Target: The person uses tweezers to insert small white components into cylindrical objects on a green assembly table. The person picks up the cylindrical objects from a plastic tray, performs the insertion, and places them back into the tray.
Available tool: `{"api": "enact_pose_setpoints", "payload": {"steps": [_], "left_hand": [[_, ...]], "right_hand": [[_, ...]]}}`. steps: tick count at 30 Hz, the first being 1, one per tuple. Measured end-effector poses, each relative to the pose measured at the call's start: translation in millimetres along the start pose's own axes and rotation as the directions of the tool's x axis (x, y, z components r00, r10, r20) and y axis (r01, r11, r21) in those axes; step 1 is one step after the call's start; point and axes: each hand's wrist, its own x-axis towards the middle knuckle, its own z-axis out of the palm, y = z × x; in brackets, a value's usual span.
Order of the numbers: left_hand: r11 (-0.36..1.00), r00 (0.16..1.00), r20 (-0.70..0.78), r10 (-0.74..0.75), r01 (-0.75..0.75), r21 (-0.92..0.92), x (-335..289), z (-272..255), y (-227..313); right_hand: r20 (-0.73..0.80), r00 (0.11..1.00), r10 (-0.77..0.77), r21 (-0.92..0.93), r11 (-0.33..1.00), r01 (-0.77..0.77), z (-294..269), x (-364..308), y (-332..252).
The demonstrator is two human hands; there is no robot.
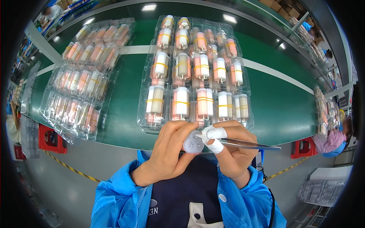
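My left hand (165,154) is closed around a round grey plastic piece (193,145), its flat end with raised ribs facing up. In my right hand (237,146) is a pair of metal tweezers (253,144), the tips pointing left and meeting the edge of the grey piece. White tape (216,133) wraps the thumb and a finger of that hand. Just beyond both hands stands a stack of clear plastic trays (143,122). These hold white, pink and beige cylinders (181,102), bundled with yellow rubber bands. Whatever the tweezer tips pinch is too small to make out.
More clear trays of cylinders (76,81) lie at the left on the green work surface (123,98). Red stools stand on the floor at left (53,140) and right (303,147). A co-worker in pink and blue (331,143) sits at the far right.
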Motion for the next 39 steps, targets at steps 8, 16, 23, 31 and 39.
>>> {"api": "enact_pose_setpoints", "payload": {"steps": [8, 16, 23, 31, 39], "left_hand": [[1.000, 0.999, -0.027, 0.022, -0.022, -0.015, 0.7, -0.8, 0.7], [0.996, 0.995, -0.061, 0.075, -0.072, 0.059, 4.0, -0.4, 1.8], [0.990, 0.992, -0.073, 0.104, -0.096, 0.107, 3.7, 1.5, 1.0], [0.991, 0.998, 0.014, 0.063, -0.065, 0.121, -0.3, 1.9, -2.3], [0.960, 0.990, 0.050, -0.133, 0.141, -0.242, -2.8, -5.6, 1.1]], "right_hand": [[0.000, 1.000, 0.001, 0.074, 0.997, -0.001, 0.3, -1.3, 1.8], [-0.015, 1.000, -0.012, 0.085, 0.996, 0.014, 2.9, -0.1, 3.8], [0.090, 0.996, 0.007, 0.042, 0.999, -0.011, -0.4, 10.0, -3.9], [0.183, 0.971, 0.152, 0.019, 0.987, -0.158, -7.6, 17.1, -4.0], [-0.006, 0.981, 0.195, 0.433, 0.885, -0.174, -1.5, -2.2, 4.3]]}}
